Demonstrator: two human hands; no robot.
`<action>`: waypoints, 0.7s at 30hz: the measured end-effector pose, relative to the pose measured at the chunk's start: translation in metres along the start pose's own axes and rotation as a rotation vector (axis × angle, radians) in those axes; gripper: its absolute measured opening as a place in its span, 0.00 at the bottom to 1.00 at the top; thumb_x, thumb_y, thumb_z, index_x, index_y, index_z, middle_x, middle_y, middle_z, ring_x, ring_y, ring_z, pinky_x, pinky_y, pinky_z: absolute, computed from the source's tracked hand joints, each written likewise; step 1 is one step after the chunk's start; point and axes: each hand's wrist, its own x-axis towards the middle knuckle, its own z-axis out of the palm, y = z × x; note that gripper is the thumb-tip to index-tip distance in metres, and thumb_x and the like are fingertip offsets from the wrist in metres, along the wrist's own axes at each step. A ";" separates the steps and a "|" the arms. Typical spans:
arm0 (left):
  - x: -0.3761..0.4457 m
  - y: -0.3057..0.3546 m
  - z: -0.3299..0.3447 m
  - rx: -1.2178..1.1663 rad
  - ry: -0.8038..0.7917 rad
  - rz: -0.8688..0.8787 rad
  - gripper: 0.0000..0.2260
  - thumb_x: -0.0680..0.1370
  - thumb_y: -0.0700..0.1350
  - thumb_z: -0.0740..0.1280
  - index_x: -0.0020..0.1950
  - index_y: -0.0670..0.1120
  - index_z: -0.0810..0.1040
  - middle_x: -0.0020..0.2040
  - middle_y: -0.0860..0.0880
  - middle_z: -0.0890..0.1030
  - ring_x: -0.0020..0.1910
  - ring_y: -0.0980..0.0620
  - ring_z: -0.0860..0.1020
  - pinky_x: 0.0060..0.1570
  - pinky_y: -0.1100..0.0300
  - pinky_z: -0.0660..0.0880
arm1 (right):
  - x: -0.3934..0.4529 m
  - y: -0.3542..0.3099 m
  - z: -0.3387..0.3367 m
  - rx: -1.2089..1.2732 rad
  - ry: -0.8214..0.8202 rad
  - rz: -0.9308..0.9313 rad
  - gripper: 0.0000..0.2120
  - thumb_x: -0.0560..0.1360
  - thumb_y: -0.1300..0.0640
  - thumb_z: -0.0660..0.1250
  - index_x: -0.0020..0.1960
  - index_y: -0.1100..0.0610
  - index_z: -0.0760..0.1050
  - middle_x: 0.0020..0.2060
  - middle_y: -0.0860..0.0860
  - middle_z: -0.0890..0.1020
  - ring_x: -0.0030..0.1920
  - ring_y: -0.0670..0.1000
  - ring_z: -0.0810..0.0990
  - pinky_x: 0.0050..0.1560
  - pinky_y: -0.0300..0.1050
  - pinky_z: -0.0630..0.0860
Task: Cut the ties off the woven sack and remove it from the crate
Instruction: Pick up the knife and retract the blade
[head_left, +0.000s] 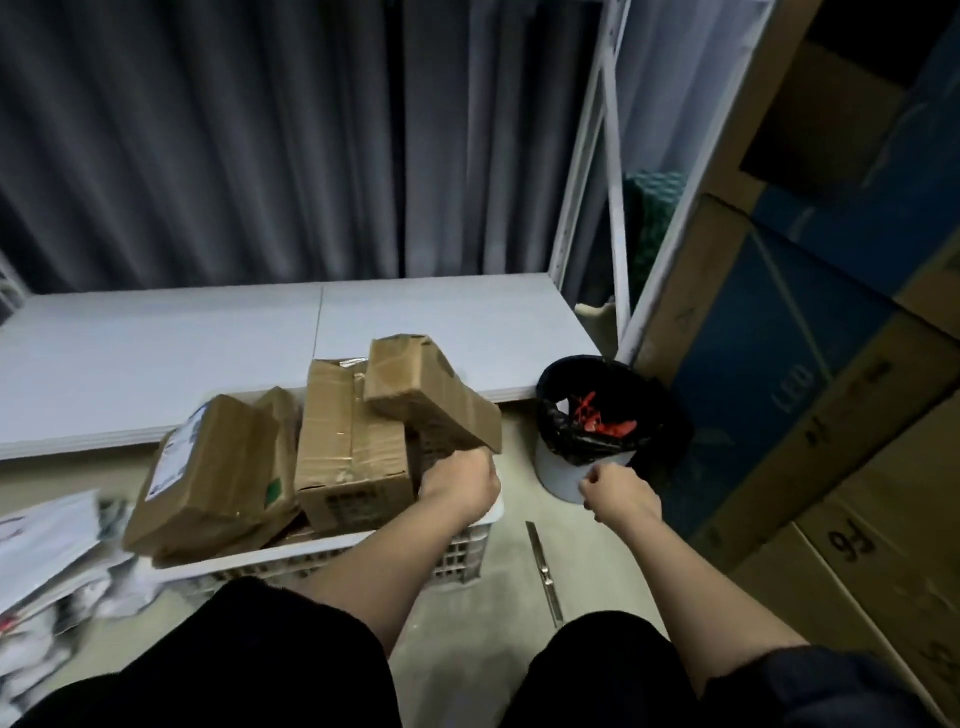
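A white slatted crate (462, 558) stands on the floor in front of my knees, filled with several brown cardboard parcels (348, 441). One parcel (431, 395) lies tilted on top. My left hand (460, 488) is curled at the crate's right rim, just under that tilted parcel's lower corner; whether it grips the rim or the parcel is hidden. My right hand (618, 493) is a loose fist at the near edge of a bin (558, 475), with nothing visible in it. Red ties (597, 418) lie inside the bin. A crumpled white woven sack (47, 551) lies on the floor to the crate's left.
A slim metal cutter (545, 571) lies on the floor between the crate and my right knee. A low white shelf board (208, 343) runs behind the crate, with grey curtains beyond. Large stacked cartons (810, 395) and a white rack post (613, 171) close off the right.
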 end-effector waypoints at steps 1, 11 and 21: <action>0.008 0.002 0.013 -0.009 -0.032 0.002 0.12 0.79 0.45 0.57 0.57 0.46 0.76 0.58 0.43 0.79 0.57 0.40 0.77 0.51 0.54 0.73 | 0.008 0.009 0.012 -0.019 -0.030 0.013 0.12 0.75 0.56 0.57 0.52 0.56 0.78 0.50 0.53 0.83 0.51 0.56 0.81 0.43 0.42 0.71; 0.077 0.001 0.121 -0.054 -0.169 0.023 0.11 0.79 0.44 0.57 0.58 0.46 0.75 0.51 0.43 0.83 0.49 0.42 0.82 0.50 0.55 0.78 | 0.079 0.061 0.136 -0.229 -0.268 0.094 0.16 0.75 0.59 0.57 0.60 0.56 0.75 0.59 0.54 0.79 0.58 0.57 0.78 0.48 0.42 0.70; 0.114 0.014 0.208 -0.028 -0.232 0.164 0.15 0.80 0.39 0.56 0.66 0.45 0.73 0.57 0.44 0.81 0.56 0.46 0.79 0.53 0.56 0.73 | 0.117 0.090 0.248 -0.173 -0.348 0.148 0.15 0.79 0.57 0.53 0.64 0.54 0.69 0.60 0.52 0.76 0.59 0.54 0.78 0.52 0.45 0.73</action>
